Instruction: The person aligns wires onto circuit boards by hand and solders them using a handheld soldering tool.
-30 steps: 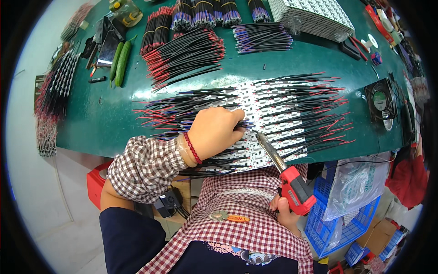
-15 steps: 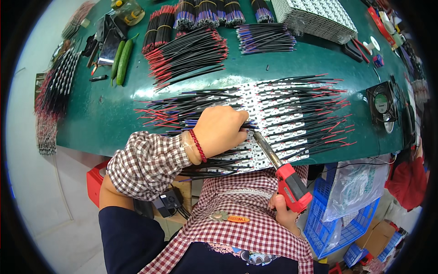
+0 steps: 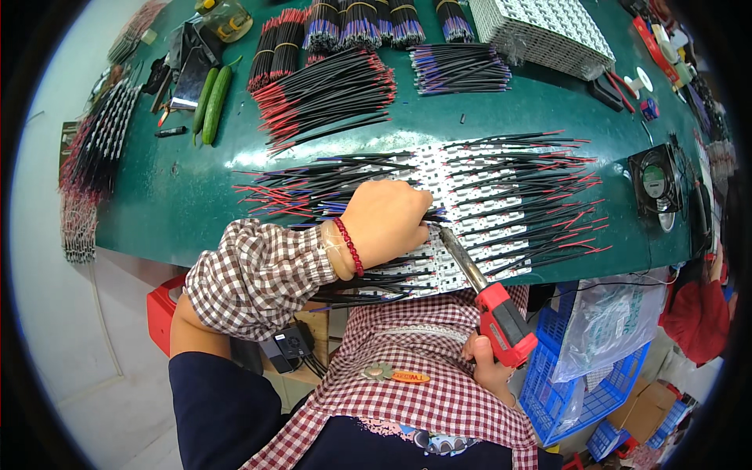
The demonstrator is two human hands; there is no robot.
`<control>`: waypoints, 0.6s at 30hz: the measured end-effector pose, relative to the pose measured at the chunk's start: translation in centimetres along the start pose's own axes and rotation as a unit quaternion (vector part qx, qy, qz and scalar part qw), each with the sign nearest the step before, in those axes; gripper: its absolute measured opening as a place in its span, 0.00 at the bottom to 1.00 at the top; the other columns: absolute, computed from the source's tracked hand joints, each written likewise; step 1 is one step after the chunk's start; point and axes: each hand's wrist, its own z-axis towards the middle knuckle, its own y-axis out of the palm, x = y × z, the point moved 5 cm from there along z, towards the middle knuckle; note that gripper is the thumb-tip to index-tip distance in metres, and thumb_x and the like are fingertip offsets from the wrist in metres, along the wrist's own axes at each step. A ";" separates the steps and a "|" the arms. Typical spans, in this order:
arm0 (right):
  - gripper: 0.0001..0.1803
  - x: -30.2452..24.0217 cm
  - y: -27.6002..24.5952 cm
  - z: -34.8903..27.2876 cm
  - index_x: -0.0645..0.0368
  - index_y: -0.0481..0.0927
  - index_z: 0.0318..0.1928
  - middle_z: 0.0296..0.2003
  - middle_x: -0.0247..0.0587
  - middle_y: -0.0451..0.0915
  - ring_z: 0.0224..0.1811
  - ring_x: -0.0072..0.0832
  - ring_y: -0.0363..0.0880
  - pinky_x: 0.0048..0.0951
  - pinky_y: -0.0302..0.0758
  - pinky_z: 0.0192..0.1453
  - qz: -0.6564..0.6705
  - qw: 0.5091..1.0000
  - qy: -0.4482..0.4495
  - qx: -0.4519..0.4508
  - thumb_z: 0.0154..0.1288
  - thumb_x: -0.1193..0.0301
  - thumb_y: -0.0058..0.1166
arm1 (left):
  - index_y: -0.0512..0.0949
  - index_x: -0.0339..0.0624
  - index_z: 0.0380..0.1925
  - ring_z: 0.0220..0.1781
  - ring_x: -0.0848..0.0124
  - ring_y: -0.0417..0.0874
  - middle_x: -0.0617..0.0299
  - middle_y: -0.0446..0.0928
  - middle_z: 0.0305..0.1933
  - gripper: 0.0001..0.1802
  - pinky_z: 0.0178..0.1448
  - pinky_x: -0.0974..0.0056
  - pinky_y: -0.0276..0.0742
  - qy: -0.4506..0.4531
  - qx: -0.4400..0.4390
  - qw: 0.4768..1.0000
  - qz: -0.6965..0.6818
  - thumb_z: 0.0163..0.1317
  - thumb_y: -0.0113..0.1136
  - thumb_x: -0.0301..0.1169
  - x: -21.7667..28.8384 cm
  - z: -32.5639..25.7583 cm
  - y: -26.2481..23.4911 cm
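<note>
My left hand (image 3: 385, 222) is closed in a pinch over the middle of a white circuit-board panel (image 3: 427, 160). Thin black wires (image 3: 440, 215) with blue-purple ends stick out past its fingertips. In my right hand (image 3: 491, 371), low at the panel's near edge, is a red and black soldering iron (image 3: 505, 323). Its metal tip points up and left, at the board close beside my left fingertips; whether it touches a wire is too small to tell. Rows of black wires with red ends (image 3: 548, 196) fan out from the panel's right side, and more wires spread left, partly under my left hand.
Loose red-tipped black wires (image 3: 329, 94) and a purple-tipped pile (image 3: 460, 69) lie beyond the panel, with banded bundles (image 3: 360, 23) behind. A stack of white boards (image 3: 544, 35) stands far right. A small fan (image 3: 656, 178) is at right, cucumbers (image 3: 215, 106) at left.
My left hand has shifted slightly right, and the wire ends at its fingertips now reach a little farther over the board. The soldering iron stays nearly in place.
</note>
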 end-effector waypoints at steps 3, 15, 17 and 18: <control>0.13 0.4 -0.3 -0.4 0.65 0.71 0.31 0.18 0.39 0.70 0.20 0.25 0.69 0.28 0.70 0.27 0.048 0.999 0.013 -0.011 0.69 0.67 0.49 | 0.77 0.39 0.23 0.27 0.50 0.80 0.48 0.77 0.20 0.13 0.33 0.49 0.75 -0.006 -0.008 1.000 0.003 0.46 0.63 0.38 0.0 0.1 0.0; 0.14 0.8 -0.7 -0.9 0.69 0.66 0.46 0.19 0.40 0.70 0.20 0.25 0.69 0.29 0.71 0.26 0.041 0.999 -0.014 -0.016 0.70 0.69 0.47 | 0.74 0.38 0.26 0.26 0.49 0.80 0.48 0.76 0.19 0.12 0.32 0.49 0.75 -0.012 -0.002 1.000 0.014 0.47 0.62 0.34 0.2 -0.5 0.3; 0.13 0.6 -0.5 -0.7 0.69 0.67 0.44 0.19 0.39 0.70 0.20 0.25 0.68 0.28 0.70 0.26 0.037 0.998 -0.027 -0.044 0.70 0.69 0.47 | 0.73 0.38 0.25 0.25 0.49 0.80 0.48 0.76 0.19 0.13 0.32 0.49 0.75 -0.018 0.002 1.000 0.001 0.46 0.63 0.34 0.5 -0.8 0.2; 0.13 0.5 -0.4 -0.6 0.69 0.67 0.44 0.19 0.39 0.70 0.20 0.25 0.68 0.28 0.70 0.26 0.038 0.998 -0.026 -0.044 0.70 0.69 0.47 | 0.73 0.38 0.25 0.25 0.49 0.80 0.48 0.76 0.19 0.13 0.32 0.49 0.75 -0.019 0.001 1.000 0.002 0.46 0.63 0.34 0.5 -0.7 0.3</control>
